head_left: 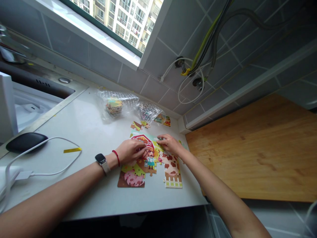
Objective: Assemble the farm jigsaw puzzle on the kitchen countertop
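Observation:
A partly joined farm jigsaw puzzle [171, 172] lies on the white counter. It shows a red barn, a farmer, a spotted cow and a pink pig, with a gap along its lower edge. My left hand [132, 152] rests on the barn part, thumb and fingers drawn together; whatever lies under the fingertips is hidden. At the puzzle's upper right, my right hand [170, 144] pinches what looks like a small puzzle piece between thumb and forefinger, mostly covered by the fingers. Loose puzzle pieces [136, 126] lie just above the puzzle.
Clear plastic bags [119, 104] with stacked pieces lie toward the wall, beside a small picture card [163, 120]. To the left are a black rounded object [26, 142], a white cable [56, 138] and a sink. A wooden board [257, 152] stands at the right.

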{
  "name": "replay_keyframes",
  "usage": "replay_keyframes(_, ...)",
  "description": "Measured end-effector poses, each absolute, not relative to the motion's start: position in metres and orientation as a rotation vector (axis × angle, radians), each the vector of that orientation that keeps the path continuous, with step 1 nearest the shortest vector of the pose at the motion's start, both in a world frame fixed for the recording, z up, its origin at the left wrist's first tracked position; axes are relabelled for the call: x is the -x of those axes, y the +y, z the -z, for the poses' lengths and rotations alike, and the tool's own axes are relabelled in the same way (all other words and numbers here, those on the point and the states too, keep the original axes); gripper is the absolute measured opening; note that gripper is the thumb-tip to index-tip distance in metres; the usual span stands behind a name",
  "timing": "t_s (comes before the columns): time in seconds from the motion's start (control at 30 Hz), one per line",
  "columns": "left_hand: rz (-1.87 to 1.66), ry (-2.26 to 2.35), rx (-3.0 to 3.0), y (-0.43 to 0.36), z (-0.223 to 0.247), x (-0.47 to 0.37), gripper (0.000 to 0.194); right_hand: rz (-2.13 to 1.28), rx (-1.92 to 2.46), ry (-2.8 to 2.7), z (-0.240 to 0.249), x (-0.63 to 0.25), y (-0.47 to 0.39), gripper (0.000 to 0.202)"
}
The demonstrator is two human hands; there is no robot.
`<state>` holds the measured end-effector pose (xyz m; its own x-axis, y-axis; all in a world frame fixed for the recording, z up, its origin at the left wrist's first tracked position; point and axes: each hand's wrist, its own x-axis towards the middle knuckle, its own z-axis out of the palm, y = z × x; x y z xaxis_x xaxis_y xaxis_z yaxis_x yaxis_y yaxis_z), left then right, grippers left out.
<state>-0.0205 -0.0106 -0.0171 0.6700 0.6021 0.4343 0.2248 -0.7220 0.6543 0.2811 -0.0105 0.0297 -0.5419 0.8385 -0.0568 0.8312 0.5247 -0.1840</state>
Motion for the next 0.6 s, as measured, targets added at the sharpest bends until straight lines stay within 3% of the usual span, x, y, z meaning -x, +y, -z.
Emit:
replay_keyframes(0.37, -0.845, 0.616, -2.361, -0.010, 0.016, 0.021, 0.036, -0.220, 1.663, -2.211, -0.020, -0.291, -0.029, 0.043)
replay_keyframes(0.6, -0.866, 0.641, -2.378, -0.010, 0.019, 0.021, 0.037, 0.006, 1.808, -1.829, -0.015, -0.342, -0.054, 0.032)
